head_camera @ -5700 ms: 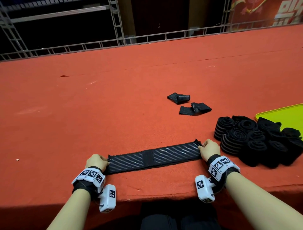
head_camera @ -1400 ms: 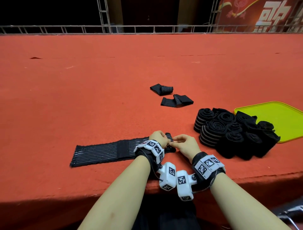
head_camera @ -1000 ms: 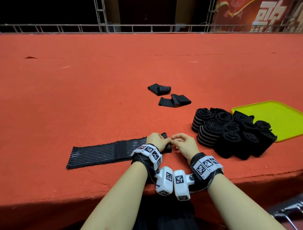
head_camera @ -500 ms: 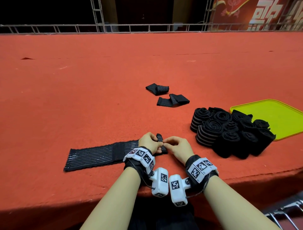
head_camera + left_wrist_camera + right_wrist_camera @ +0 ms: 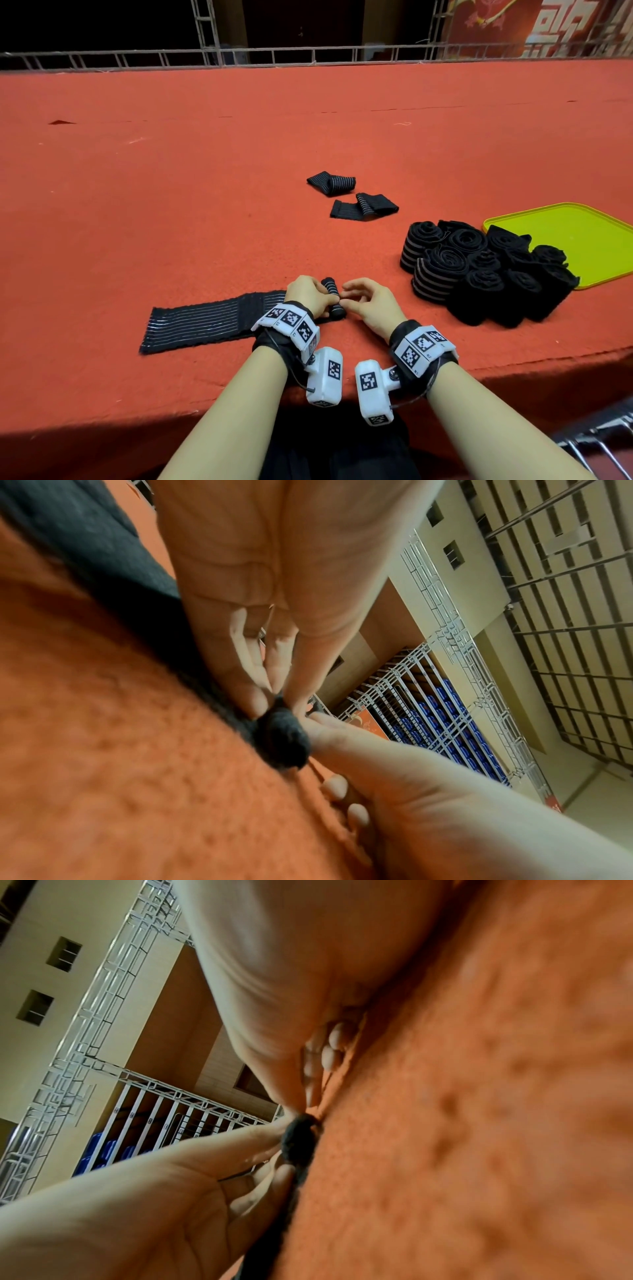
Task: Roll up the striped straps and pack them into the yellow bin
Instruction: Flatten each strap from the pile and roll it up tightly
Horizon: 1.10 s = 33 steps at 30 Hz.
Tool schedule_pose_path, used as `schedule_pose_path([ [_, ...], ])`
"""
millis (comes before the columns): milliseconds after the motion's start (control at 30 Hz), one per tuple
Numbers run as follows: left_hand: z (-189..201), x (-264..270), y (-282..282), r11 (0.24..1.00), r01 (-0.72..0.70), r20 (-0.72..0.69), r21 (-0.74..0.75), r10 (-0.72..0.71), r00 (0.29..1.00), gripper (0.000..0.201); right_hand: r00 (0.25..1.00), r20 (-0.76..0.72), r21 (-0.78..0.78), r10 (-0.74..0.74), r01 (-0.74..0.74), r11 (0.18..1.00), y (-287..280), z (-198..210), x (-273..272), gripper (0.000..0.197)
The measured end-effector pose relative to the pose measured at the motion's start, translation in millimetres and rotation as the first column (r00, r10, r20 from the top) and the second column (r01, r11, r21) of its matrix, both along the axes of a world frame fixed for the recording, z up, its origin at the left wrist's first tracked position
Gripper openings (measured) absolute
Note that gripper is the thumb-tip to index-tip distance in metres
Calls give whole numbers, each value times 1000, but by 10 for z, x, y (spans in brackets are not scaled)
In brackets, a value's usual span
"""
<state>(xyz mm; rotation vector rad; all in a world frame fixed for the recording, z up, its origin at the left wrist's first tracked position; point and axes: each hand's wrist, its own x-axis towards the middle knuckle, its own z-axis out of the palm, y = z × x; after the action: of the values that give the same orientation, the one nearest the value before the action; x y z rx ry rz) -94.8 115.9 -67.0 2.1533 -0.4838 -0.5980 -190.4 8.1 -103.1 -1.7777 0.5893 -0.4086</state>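
A black strap with thin pale stripes (image 5: 205,322) lies flat near the table's front edge. Its right end is wound into a small tight roll (image 5: 331,297). My left hand (image 5: 323,298) curls its fingers over the roll from the left, and the left wrist view shows my left fingertips (image 5: 253,696) pinching the roll (image 5: 284,739). My right hand (image 5: 346,298) meets the roll from the right, thumb tip against it and the other fingers curled on the cloth (image 5: 332,1042). The yellow bin (image 5: 589,236) sits at the right edge with nothing visible inside.
A pile of several rolled straps (image 5: 479,270) stands between my hands and the bin, touching its near-left rim. Two loosely folded straps (image 5: 330,183) (image 5: 364,205) lie farther back at the centre. The red cloth table (image 5: 171,188) ends at a metal rail.
At first the strap was stretched flat between both hands. Since then both hands have come together at its right end, and the roll has thickened and crept left, shortening the flat part.
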Motion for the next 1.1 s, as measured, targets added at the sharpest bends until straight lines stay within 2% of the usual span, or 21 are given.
schedule_pose_path([
  [133,34,-8,17,998,-4,35,59,2,999,22,998,-66,-24,10,-12,1000,17,-5,29,19],
  [267,59,-9,58,996,7,62,88,-13,998,14,995,-100,-29,9,-12,1000,71,69,104,16],
  [333,46,27,64,996,-7,60,87,1,998,21,993,-121,-15,-13,11,1000,98,78,168,20],
  [500,22,107,95,999,-30,-49,19,31,998,17,988,-129,45,-79,85,995,174,89,239,19],
  [667,-5,133,92,997,-60,-124,-41,55,991,7,984,-107,16,-140,142,990,268,122,289,22],
  [833,-55,169,166,980,-108,-301,-164,55,952,12,985,-79,55,-156,160,986,326,147,258,22],
  [1000,-68,178,164,977,-125,-346,-172,59,936,7,989,-35,120,-141,144,982,346,176,168,19],
  [1100,-56,177,161,977,-135,-362,-168,66,930,8,990,-17,136,-138,139,981,347,157,154,26],
])
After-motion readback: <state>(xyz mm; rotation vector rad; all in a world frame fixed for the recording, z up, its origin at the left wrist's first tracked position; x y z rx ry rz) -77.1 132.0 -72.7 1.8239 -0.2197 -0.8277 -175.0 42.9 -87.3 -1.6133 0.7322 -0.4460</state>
